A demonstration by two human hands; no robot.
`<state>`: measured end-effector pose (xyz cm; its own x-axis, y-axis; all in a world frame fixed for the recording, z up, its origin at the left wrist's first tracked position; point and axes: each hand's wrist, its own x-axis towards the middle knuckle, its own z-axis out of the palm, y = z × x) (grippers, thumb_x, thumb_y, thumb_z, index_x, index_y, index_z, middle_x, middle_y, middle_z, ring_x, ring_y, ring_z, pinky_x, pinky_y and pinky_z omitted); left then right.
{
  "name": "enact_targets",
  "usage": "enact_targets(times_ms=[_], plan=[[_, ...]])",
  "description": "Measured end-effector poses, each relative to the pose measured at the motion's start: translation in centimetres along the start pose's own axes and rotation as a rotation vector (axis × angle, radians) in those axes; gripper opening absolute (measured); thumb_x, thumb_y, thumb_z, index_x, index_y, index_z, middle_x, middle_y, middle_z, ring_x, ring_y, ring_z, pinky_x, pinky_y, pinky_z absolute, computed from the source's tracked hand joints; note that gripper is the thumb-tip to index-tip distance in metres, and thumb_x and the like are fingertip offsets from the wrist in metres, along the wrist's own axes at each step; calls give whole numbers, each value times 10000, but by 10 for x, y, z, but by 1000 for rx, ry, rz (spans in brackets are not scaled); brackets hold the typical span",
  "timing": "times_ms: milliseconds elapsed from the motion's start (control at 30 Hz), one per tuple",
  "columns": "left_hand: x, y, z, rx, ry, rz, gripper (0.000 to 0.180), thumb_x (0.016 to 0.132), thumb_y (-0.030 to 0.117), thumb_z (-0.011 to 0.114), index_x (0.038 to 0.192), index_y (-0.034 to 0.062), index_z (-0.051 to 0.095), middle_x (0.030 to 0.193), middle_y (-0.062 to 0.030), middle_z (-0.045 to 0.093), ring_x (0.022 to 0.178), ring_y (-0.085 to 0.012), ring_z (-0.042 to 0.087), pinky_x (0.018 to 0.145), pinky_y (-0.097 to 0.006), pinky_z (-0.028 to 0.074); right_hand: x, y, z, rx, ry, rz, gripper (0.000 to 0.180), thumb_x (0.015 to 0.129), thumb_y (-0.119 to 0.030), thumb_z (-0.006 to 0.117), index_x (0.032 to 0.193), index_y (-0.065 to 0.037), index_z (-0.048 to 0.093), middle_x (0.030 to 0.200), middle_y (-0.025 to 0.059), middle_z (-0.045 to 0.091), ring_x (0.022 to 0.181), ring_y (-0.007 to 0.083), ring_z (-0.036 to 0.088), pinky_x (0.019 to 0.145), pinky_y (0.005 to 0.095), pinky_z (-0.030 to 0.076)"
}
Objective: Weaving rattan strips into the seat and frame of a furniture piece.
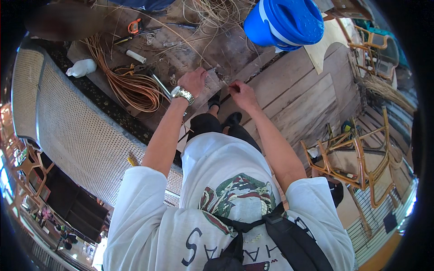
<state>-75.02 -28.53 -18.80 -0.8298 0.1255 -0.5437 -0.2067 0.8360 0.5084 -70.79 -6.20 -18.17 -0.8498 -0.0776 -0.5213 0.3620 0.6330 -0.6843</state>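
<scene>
My left hand (193,81), with a metal watch (182,95) on its wrist, is closed at the edge of a clear plastic sheet (211,85). What its fingers hold is too small to make out. A little to the right, my right hand (242,95) pinches a thin pale strand (225,83), whose far end is hard to follow. Left of my left hand lie a silver metal rod (161,84), pliers (138,68) and a coiled bundle of brown rattan strands (135,92).
A blue lidded bucket (271,27) stands at the far right of the worktop. Toward the back lie loose strands (212,12), an orange tape measure (134,26) and a white tube (136,56). A white bottle (82,67) is at left, above a woven cane panel (86,131). Rattan chair frames (357,158) stand at right.
</scene>
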Motion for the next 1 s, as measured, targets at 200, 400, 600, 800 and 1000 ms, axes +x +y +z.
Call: enact_targets(times_ms=[200, 400, 600, 800, 1000], plan=[[5, -11, 17, -29, 46, 49, 262, 983, 297, 511, 1065, 97, 658, 836, -124, 707, 816, -314, 694, 752, -431, 532, 4, 11, 1, -7, -38, 62, 347, 937, -352, 616, 1020, -19, 665, 953, 200, 700, 926, 383, 671, 816, 449, 515], [13, -27, 31, -33, 63, 36, 278, 978, 367, 517, 1071, 160, 676, 992, -187, 698, 964, -421, 647, 821, -505, 518, 10, 22, 9, -34, 2, 0, 382, 945, -386, 600, 1001, -10, 640, 904, 211, 675, 902, 395, 652, 786, 469, 496], [0, -6, 20, 16, 102, -44, 277, 969, 391, 528, 1079, 189, 683, 991, -182, 701, 953, -416, 656, 812, -513, 528, -7, 14, 3, 102, -15, 119, 356, 935, -364, 604, 959, -12, 659, 904, 205, 676, 903, 398, 641, 780, 457, 489], [-5, -7, 20, 13, 166, -43, 281, 966, 375, 534, 1064, 169, 699, 930, -151, 709, 928, -399, 660, 810, -489, 522, -77, 140, -19, 70, -77, 175, 340, 940, -349, 607, 929, -9, 631, 813, 164, 625, 815, 231, 615, 732, 409, 469], [-10, 5, 14, -40, 115, -56, 270, 965, 365, 540, 1055, 166, 699, 948, -176, 702, 938, -408, 656, 805, -492, 522, -58, 167, -17, -2, -284, 105, 666, 855, -556, 678, 1307, -78, 576, 1254, 195, 621, 1190, 310, 587, 975, 419, 459]])
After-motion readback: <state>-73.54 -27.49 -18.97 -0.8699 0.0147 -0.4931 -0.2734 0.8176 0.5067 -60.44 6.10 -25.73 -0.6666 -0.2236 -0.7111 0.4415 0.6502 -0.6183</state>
